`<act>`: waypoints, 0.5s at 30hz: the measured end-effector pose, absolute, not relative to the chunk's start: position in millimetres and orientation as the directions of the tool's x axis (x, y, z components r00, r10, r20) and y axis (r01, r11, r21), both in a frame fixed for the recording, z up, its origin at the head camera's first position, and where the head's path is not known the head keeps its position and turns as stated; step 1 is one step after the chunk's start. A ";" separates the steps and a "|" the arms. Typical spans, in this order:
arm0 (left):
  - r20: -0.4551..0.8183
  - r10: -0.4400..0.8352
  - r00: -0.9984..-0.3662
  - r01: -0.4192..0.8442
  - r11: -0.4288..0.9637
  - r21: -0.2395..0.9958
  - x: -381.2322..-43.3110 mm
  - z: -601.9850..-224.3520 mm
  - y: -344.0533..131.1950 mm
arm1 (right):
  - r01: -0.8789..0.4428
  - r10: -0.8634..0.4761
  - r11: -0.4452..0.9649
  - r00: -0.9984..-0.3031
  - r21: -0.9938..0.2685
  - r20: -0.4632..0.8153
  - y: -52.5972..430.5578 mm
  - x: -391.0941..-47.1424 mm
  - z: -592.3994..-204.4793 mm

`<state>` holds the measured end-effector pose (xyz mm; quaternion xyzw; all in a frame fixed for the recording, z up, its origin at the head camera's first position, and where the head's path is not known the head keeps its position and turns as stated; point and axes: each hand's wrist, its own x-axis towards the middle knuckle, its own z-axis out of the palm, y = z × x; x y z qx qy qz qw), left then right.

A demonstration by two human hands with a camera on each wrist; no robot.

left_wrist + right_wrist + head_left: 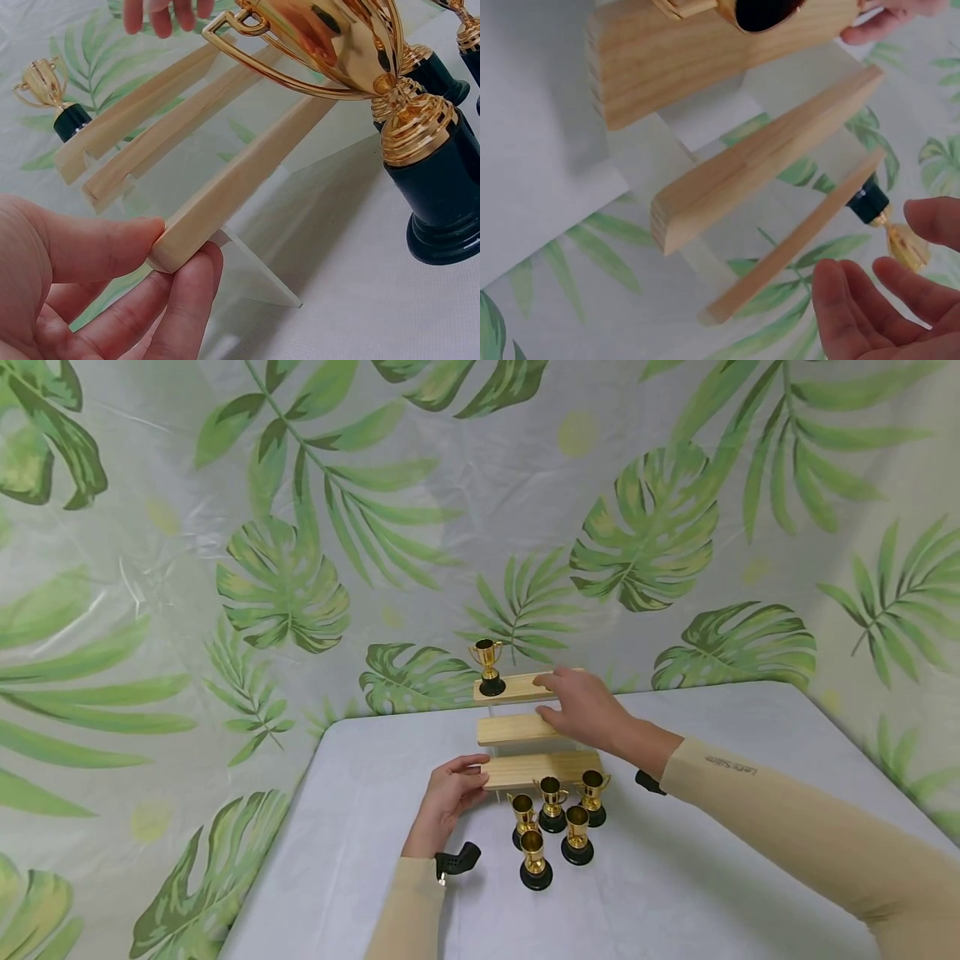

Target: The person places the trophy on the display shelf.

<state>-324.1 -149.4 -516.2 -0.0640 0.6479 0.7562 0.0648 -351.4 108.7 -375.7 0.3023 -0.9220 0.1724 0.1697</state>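
Observation:
A three-tier stand has a lowest wooden board (540, 770), a middle board (513, 729) and a top board (513, 692), on clear side supports (262, 270). My left hand (446, 802) pinches the left end of the lowest board between thumb and fingers. Over the right part of the stand, my right hand (588, 710) reaches toward the top board; the right wrist view shows its fingers (855, 307) apart from the thumb, holding nothing. One gold trophy cup (487, 658) with a black base stands upright at the top board's left end.
Several matching trophy cups (533, 852) stand upright in a group on the white-covered table (675, 877), just in front of the lowest board. Behind the stand hangs a leaf-print cloth (420, 568), close to the table's back edge.

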 end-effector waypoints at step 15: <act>-0.178 0.037 -0.983 -0.181 -0.138 0.974 -321.7 -512.4 -149.4 | -0.648 -0.547 0.729 -0.745 -0.220 0.383 129.6 -324.0 -391.5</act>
